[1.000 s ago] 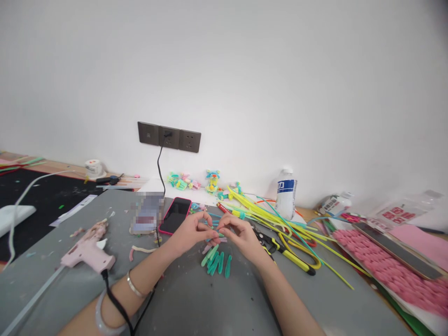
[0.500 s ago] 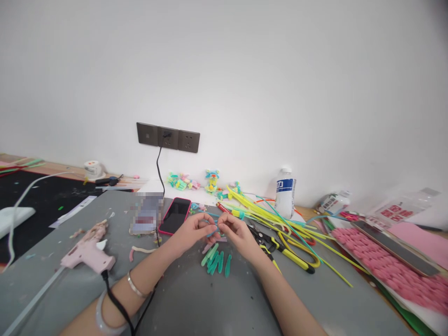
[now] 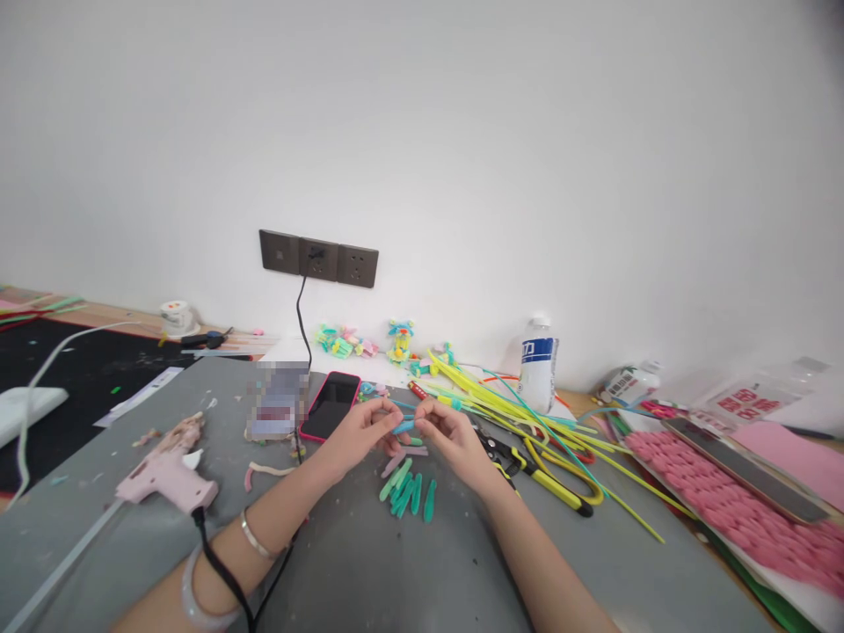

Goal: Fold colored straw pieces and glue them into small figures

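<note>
A short blue piece, looking like a folded length of pipe cleaner point(image 3: 404, 427), lies level between my fingertips. My left hand point(image 3: 364, 431) pinches its left end, and my right hand point(image 3: 449, 436) pinches the right end. Just below my hands, several teal pieces point(image 3: 416, 494) of similar size and a few light green pieces point(image 3: 396, 479) rest on the grey mat point(image 3: 369, 571). Mauve strips point(image 3: 394, 463) lie right under my fingers, partly covered by them.
A pink glue gun point(image 3: 168, 479) with a black cord lies left. A phone point(image 3: 334, 400) is behind my left hand. To the right are yellow-handled pliers point(image 3: 554, 488), long yellow pipe cleaners point(image 3: 488, 391) and a white bottle point(image 3: 537, 365). Small colourful figures point(image 3: 400, 341) stand by the wall.
My fingertips have shifted slightly apart, and the blue piece between them shows more fully now. The things on the mat have stayed in place.
</note>
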Tool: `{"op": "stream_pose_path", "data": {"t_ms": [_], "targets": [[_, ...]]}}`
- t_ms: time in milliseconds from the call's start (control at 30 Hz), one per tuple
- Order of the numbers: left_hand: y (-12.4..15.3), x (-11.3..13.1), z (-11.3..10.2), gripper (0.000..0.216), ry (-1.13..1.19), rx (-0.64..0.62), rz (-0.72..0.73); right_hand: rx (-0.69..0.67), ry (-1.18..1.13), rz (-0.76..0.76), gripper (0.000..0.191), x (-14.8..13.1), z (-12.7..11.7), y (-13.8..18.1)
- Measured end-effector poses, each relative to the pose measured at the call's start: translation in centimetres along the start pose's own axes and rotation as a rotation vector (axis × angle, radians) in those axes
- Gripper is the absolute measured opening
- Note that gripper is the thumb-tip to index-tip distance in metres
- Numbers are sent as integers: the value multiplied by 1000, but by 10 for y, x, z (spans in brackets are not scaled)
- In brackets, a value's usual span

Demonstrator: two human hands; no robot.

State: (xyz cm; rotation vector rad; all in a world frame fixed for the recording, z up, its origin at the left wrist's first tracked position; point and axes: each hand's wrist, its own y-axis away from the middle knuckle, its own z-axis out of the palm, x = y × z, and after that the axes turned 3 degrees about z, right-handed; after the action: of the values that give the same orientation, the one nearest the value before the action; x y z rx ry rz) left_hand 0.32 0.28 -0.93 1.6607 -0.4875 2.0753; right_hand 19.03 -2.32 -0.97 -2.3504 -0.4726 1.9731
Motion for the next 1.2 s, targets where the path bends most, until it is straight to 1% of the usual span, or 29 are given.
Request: {"op": "stream_pose_path", "data": {"t_ms": [133, 300, 367, 433, 500, 600, 667, 767, 867, 967, 1033, 1133, 1200], "targets": [[-1, -1, -1, 40, -30, -13, 2, 18, 67, -18, 27, -2, -2, -1], [2, -1, -2, 41, -112, -108, -53, 0, 117, -73, 22, 3, -1, -3], [3, 0, -1, 39, -107, -115, -70, 10, 117, -97, 22, 6, -2, -3], [2, 0, -2, 38, -82, -77, -62, 50, 113, -94, 23, 9, -4, -4], [0, -1, -3, 38, -56, -9, -25, 119, 135, -81, 24, 12, -7, -5], [-5, -3, -7, 42, -50, 104, 70, 235, 284, -101, 23, 19, -12, -7], [-7, -5, -11, 44, -79, 150, 131, 266, 418, -127, 19, 26, -14, -9], [-8, -6, -13, 43, -163, 174, 191, 196, 579, -119, 13, 37, -16, -10], [-8, -4, -12, 37, -260, 178, 220, 123, 748, -66, 14, 44, -16, -9], [-6, -3, -10, 34, -319, 166, 233, 134, 897, 7, 14, 45, -15, -6], [-6, -3, -9, 34, -329, 157, 243, 148, 970, 31, 10, 44, -15, -5], [-6, -4, -9, 35, -324, 143, 248, 161, 1018, -8, 12, 42, -17, -3], [-6, -5, -9, 36, -311, 139, 235, 173, 972, -43, 13, 41, -18, -3]]}}
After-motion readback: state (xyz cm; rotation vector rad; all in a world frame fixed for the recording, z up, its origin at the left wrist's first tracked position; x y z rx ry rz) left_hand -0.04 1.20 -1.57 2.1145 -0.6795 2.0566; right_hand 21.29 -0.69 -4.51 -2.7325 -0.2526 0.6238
